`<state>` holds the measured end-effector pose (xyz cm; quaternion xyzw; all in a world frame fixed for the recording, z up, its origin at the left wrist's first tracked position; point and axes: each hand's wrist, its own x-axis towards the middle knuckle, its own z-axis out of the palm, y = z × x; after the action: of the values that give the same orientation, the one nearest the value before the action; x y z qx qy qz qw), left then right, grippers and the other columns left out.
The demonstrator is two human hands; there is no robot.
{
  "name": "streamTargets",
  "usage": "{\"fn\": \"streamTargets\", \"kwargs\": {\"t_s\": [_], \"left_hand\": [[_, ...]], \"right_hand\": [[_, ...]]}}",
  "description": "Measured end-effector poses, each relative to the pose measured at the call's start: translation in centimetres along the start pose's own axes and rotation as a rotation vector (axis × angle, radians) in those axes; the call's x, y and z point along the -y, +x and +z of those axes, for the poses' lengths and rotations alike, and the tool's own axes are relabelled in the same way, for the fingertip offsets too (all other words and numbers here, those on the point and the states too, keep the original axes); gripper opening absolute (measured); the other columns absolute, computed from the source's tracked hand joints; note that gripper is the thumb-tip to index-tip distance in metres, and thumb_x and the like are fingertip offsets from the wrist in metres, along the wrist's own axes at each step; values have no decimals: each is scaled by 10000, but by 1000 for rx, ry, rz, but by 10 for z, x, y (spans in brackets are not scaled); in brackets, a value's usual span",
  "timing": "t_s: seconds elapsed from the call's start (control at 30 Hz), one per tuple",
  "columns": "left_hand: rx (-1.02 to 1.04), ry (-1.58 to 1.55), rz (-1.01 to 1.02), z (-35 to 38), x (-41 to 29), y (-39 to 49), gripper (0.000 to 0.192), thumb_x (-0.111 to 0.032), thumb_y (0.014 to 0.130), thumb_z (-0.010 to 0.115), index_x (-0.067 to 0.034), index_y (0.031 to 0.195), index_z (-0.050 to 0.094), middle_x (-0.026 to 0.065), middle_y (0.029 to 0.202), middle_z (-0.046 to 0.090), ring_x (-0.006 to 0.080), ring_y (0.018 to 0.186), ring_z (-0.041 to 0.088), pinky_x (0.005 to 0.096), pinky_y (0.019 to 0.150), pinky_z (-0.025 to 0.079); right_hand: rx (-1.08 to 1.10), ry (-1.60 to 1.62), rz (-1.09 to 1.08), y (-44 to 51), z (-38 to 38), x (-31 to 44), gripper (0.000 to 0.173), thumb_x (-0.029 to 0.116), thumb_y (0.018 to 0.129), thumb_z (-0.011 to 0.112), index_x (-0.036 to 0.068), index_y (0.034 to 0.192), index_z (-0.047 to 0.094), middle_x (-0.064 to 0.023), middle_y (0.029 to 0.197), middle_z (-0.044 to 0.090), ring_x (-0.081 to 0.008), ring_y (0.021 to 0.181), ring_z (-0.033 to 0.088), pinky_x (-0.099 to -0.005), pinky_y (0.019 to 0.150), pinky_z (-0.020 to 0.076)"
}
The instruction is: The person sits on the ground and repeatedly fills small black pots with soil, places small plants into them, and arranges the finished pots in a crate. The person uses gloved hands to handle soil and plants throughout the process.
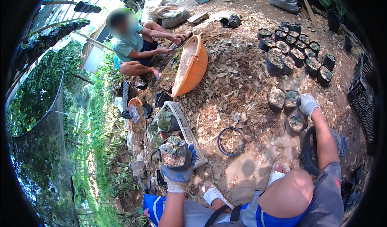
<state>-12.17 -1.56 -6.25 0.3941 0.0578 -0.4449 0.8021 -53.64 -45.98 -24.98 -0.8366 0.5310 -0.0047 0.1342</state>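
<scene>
My left hand (178, 172), in a blue and white work glove, holds up a potted plant (173, 149) with striped leaves in a dark pot. At the right, my right hand (307, 104), in a white glove, has its fingers at the edge of a black grow bag (290, 98) with a small plant. Its fingertips are partly hidden, so its grip is unclear. Another black bag with a seedling (297, 121) stands just below that hand, and a filled bag (276, 97) is beside it to the left.
Many filled black bags (291, 45) stand at the upper right. A white plastic crate (184, 127) with pots lies by my left hand. Beyond are an orange basin (193, 65) and a seated person (130, 45). A black ring-shaped pot (231, 141) rests on wood chips; a black crate (361, 97) is far right.
</scene>
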Motion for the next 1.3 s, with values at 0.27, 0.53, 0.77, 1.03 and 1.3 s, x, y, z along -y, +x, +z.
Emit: {"fn": "streamTargets", "kwargs": {"t_s": [0.27,0.53,0.77,1.03,1.3], "left_hand": [[99,-9,-19,-2,2,1,652,-586,1017,509,-97,1429,639,145,1401,691,345,1316,626,521,1132,488],[-40,17,141,23,-1,-7,705,-518,1071,453,-14,1562,493,213,1533,575,348,1427,543,521,1212,424],[30,-20,233,33,-19,-29,637,-434,1079,491,-16,1560,498,228,1554,556,372,1422,544,546,1236,396],[501,-420,33,29,-90,-61,739,-585,1062,470,-30,1550,490,264,1518,553,423,1394,550,591,1223,401],[536,-632,443,23,-130,-52,680,-661,1098,269,-185,1450,604,104,1378,690,311,1269,665,547,1117,516]], "right_hand": [[108,-58,-66,28,-15,-35,195,132,784,733,53,944,810,-239,1018,775,-408,990,755,-472,881,606],[7,-120,106,-47,-70,2,353,245,952,660,164,1288,730,-176,1243,749,-372,1208,694,-614,1066,490],[114,-148,534,-226,-123,-29,1040,598,766,875,236,1633,430,-182,1585,530,-380,1411,566,-544,1168,453],[-179,-24,154,-229,-64,-153,472,133,863,740,-10,1309,680,-268,1162,752,-455,1098,717,-532,954,563],[204,117,40,-106,-72,-92,549,175,883,780,6,1383,630,-215,1204,737,-390,1088,710,-467,941,564]]}}
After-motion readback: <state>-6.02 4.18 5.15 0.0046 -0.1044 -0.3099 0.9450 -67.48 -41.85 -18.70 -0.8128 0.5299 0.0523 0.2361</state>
